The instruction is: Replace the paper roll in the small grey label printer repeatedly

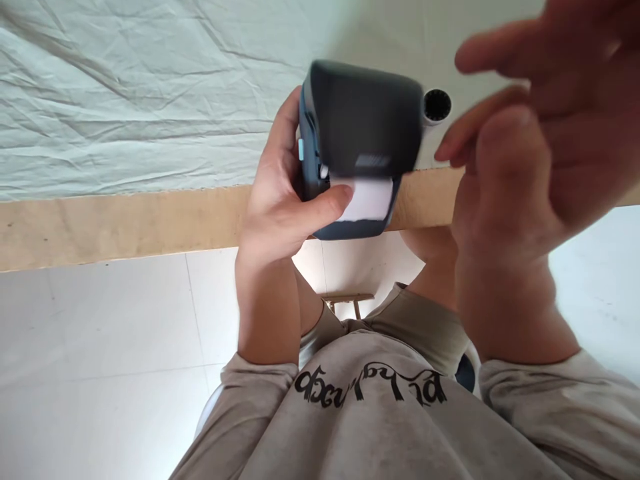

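Observation:
A small label printer (370,120), dark blue with a black lid, is gripped in my left hand (285,180) over the table's front edge. White paper (373,200) shows below the lid, and my left thumb presses on it. The lid looks a little blurred; whether it is fully closed I cannot tell. To the right and nearer the camera, my right hand (540,133) is raised with fingers apart and nothing in it. Between the printer and my right fingers is a small white cylinder with a round black end (437,105), on the table.
A wrinkled pale green cloth (150,100) covers the table, whose bare wooden edge (125,223) runs along the front. Below are pale floor tiles (125,320), my lap and a wooden crosspiece (350,298) under the table.

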{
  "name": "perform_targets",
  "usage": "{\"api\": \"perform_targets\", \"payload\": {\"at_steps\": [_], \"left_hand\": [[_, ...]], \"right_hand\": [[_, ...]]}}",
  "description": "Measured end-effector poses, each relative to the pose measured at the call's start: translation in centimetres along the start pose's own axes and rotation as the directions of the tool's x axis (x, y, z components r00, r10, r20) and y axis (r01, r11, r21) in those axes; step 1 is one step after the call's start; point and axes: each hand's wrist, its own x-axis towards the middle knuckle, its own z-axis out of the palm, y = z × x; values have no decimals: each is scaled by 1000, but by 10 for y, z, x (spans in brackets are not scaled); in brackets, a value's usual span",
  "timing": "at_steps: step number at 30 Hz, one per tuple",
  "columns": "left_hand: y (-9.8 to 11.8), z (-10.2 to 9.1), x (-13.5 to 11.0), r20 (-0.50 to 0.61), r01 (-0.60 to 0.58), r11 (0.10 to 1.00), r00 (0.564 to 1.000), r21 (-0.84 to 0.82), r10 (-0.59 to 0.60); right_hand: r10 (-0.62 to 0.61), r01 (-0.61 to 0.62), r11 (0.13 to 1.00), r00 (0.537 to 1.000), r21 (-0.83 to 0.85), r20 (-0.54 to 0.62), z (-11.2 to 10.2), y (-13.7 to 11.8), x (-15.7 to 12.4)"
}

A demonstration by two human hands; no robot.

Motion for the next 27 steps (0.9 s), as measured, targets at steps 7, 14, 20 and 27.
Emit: {"api": "perform_targets", "payload": {"at_steps": [7, 14, 20, 27], "left_hand": [[9, 9, -1, -58, 35, 999, 998, -13, -36], [30, 29, -6, -174, 144, 990, 975, 7, -141], [34, 27, -4, -129, 200, 979, 971, -33, -202], [38, 28, -4, -161, 237, 970, 957, -44, -241]], "right_hand": [[83, -51, 965, 990, 256, -115, 20, 18, -34], [224, -239, 894, 971, 380, 82, 24, 18, -26], [278, -333, 844, 942, 421, 188, 24, 23, -23], [298, -368, 830, 928, 419, 225, 21, 23, -19]]}}
